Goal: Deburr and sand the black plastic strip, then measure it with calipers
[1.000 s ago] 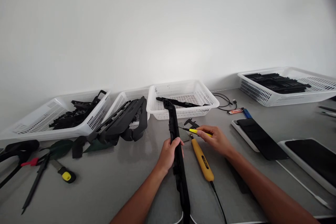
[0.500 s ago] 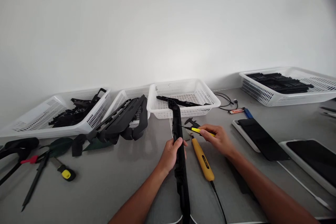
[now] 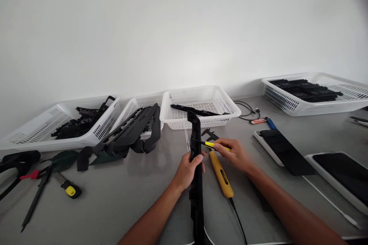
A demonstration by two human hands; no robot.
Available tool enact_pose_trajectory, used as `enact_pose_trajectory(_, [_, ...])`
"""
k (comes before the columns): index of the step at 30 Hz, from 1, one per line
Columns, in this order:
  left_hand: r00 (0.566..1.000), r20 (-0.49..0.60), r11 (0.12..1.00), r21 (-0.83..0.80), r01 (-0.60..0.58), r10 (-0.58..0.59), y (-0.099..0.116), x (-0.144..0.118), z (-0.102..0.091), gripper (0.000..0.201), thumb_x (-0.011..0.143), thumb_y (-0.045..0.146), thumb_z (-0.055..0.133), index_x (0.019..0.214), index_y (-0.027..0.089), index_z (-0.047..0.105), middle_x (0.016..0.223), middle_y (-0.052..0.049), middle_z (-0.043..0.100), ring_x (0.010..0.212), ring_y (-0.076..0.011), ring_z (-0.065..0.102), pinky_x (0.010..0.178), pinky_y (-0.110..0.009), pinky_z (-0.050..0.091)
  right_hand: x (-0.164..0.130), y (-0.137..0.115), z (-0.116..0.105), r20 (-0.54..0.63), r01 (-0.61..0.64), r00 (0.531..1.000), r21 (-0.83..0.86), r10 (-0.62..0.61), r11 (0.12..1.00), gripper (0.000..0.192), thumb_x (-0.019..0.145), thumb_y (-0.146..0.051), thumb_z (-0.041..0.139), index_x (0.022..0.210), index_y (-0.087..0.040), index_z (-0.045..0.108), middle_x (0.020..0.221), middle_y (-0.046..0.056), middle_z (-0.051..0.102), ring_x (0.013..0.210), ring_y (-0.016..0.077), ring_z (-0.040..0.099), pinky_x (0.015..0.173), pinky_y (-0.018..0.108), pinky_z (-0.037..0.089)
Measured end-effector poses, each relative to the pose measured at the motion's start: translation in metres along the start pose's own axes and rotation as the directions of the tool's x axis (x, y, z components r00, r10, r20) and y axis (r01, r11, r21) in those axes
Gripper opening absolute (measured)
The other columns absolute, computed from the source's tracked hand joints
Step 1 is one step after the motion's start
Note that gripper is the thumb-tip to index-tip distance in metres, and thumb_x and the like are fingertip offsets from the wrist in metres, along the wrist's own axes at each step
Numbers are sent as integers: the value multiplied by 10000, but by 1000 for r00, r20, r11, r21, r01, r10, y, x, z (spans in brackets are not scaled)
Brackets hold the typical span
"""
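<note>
My left hand (image 3: 186, 170) is closed around a long black plastic trim piece (image 3: 196, 187), thumb on its near face. The trim piece stands almost upright in view, its bent upper end in front of a basket. Between the thumb and fingers of my right hand (image 3: 232, 153) is a slim yellow craft knife (image 3: 210, 144). Its thin dark blade crosses the trim piece above my left thumb; whether the tip touches the plastic I cannot tell. Below the right hand lies a corded tool with a yellow handle (image 3: 222, 176). A black caliper (image 3: 209, 134) lies partly behind that hand.
White baskets with black parts stand along the wall: a left basket (image 3: 110, 120), a middle basket (image 3: 174, 124) and a right basket (image 3: 299, 110). Dark curved trims (image 3: 130, 130) overhang another basket. A yellow-black tool handle (image 3: 71, 190) lies left; a black phone-like slab (image 3: 287, 153) lies right.
The trim piece's upper end has shifted slightly right and down, its lower end left. The knife has moved a little left and down, its blade now across the trim piece.
</note>
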State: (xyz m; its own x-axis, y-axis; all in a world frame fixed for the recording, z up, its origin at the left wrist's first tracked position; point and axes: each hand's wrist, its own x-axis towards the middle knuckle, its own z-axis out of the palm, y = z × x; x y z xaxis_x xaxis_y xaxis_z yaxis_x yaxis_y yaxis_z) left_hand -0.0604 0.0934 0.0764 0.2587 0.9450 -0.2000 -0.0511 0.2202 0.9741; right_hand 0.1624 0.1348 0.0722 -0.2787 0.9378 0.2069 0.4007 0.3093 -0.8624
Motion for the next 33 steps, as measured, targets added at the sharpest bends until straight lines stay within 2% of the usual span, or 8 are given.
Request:
enact_pose_trajectory(3, [999, -28, 998, -54, -30, 28, 3, -1, 1, 564, 855, 597, 670, 1191, 144, 653, 653, 1, 658, 594, -170, 563, 582, -279, 455, 0, 0, 1, 40, -3, 999, -18, 4, 1000, 597, 1011, -700, 519, 906, -174, 784, 700, 18, 627, 651, 147, 505, 598, 267, 362])
enact_pose_trajectory(5, [999, -38, 996, -90, -25, 22, 4, 0, 1, 589, 831, 614, 691, 1179, 139, 650, 643, 3, 655, 583, -171, 554, 556, -277, 451, 1, 0, 0, -4, -20, 1000, -28, 20, 999, 589, 1008, -694, 527, 911, -174, 787, 720, 22, 644, 670, 156, 526, 618, 275, 378])
enact_pose_trajectory(9, [999, -41, 989, -149, 20, -26, 2, 2, 1, 590, 789, 647, 729, 1076, 133, 697, 618, 9, 626, 545, -154, 524, 519, -269, 424, 3, 0, -4, -113, -55, 992, -36, 50, 998, 604, 996, -706, 532, 879, -167, 776, 709, 24, 633, 666, 160, 529, 619, 283, 388])
enact_pose_trajectory(16, [989, -146, 984, -179, 1, -27, 0, 3, -3, 549, 803, 657, 710, 1003, 146, 744, 621, 15, 591, 553, -147, 495, 547, -270, 404, 2, -4, -4, 29, 6, 1000, -32, -5, 999, 600, 991, -709, 530, 883, -177, 786, 720, 26, 664, 657, 154, 528, 595, 272, 354])
enact_pose_trajectory(20, [969, -245, 994, -95, -62, 37, 2, 4, -6, 399, 789, 565, 729, 830, 169, 754, 710, -11, 623, 670, -162, 534, 625, -266, 417, 2, -1, -5, -20, -17, 1000, -62, 15, 998, 590, 998, -705, 529, 931, -186, 802, 723, 25, 669, 651, 158, 533, 608, 281, 377])
enact_pose_trajectory(24, [968, -249, 996, -85, -29, 7, 1, 3, -7, 370, 760, 537, 729, 727, 169, 735, 687, -12, 597, 656, -161, 513, 600, -265, 390, 2, 1, -4, -51, -26, 998, -63, 23, 998, 607, 1000, -720, 519, 925, -185, 797, 689, 25, 649, 634, 160, 530, 598, 284, 390])
enact_pose_trajectory(27, [977, -214, 994, -108, -10, -13, -2, 3, -7, 420, 779, 583, 723, 778, 162, 731, 657, 3, 577, 609, -146, 499, 569, -259, 380, 2, -1, -5, -35, -17, 999, -44, 16, 999, 602, 999, -717, 522, 926, -184, 793, 709, 26, 657, 641, 156, 530, 595, 278, 384])
enact_pose_trajectory(33, [988, -150, 978, -202, -50, 19, -3, 4, -9, 664, 857, 771, 631, 1113, 164, 706, 594, 43, 557, 495, -127, 442, 469, -242, 351, 1, -4, -8, 109, 3, 994, -30, 0, 1000, 607, 988, -720, 531, 850, -179, 771, 717, 33, 659, 657, 159, 523, 613, 289, 361])
